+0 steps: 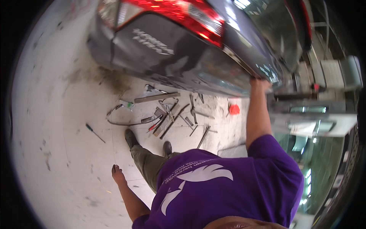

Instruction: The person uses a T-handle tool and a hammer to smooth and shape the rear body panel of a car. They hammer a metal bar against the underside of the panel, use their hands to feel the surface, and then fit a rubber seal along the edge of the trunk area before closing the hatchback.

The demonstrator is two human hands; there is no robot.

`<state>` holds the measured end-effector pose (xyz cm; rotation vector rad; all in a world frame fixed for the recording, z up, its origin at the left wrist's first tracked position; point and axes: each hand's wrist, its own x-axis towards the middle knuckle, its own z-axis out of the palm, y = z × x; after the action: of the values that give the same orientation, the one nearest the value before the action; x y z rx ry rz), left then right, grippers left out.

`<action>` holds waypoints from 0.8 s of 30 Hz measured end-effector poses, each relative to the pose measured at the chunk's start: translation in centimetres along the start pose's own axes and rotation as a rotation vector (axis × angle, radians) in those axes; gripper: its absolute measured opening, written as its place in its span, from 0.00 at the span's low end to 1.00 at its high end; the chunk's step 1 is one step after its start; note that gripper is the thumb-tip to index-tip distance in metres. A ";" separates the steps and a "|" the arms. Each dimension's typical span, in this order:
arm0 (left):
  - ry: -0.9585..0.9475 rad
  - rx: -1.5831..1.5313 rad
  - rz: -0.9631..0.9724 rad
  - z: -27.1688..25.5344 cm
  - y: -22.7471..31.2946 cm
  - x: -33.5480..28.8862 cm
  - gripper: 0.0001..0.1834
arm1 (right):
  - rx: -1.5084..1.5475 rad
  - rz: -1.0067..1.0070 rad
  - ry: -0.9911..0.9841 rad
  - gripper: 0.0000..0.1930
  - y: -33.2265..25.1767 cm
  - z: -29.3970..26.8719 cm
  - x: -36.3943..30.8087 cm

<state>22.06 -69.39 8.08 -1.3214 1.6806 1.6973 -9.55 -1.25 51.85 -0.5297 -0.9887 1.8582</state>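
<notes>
My right hand (pixel 260 84) is raised to the rear of a dark grey car (pixel 213 68). Its fingers curl at the edge of the trunk lid (pixel 253 49), and their tips are hidden there. Down at my side hangs my left hand (pixel 118 175), away from the car, with the fingers drawn together. Something dark shows at its fingertips; whether it is a held thing or dirt, I cannot make out. The red and clear tail light (pixel 187 17) and the dark bumper (pixel 152 57) face me.
Several hand tools and metal bars (pixel 167 114) lie scattered under the bumper, near my shoes (pixel 130 138). A screwdriver (pixel 94 133) rests apart on the pale floor (pixel 68 168). Farther right are a red object (pixel 233 109) and a grey-white cabinet-like unit (pixel 316 118).
</notes>
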 end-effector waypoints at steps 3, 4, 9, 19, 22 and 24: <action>0.035 -0.002 0.091 1.7 5.7 -5.8 0.27 | 0.152 0.159 0.004 0.22 -2.1 -1.0 -0.7; 0.055 -0.011 0.141 1.4 4.1 -6.2 0.27 | 0.202 0.200 -0.116 0.21 -2.5 -1.2 -1.7; 0.082 0.076 0.163 0.9 -6.8 -10.6 0.21 | 0.436 0.379 -0.081 0.36 -5.0 -5.2 -1.4; -0.268 1.234 0.272 -2.8 -31.9 -21.5 0.14 | 0.703 0.585 -0.037 0.31 -4.3 -5.7 -1.1; -0.216 1.275 0.332 -3.4 -32.2 -22.1 0.14 | 0.728 0.567 -0.040 0.29 -4.7 -6.2 -0.1; -0.165 1.318 0.400 -4.3 -32.3 -22.1 0.14 | 0.715 0.594 -0.042 0.29 -4.9 -6.0 0.3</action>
<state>60.25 -60.15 9.58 -0.2109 2.3121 0.4486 -2.89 2.63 52.39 -0.3564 -0.1254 2.5745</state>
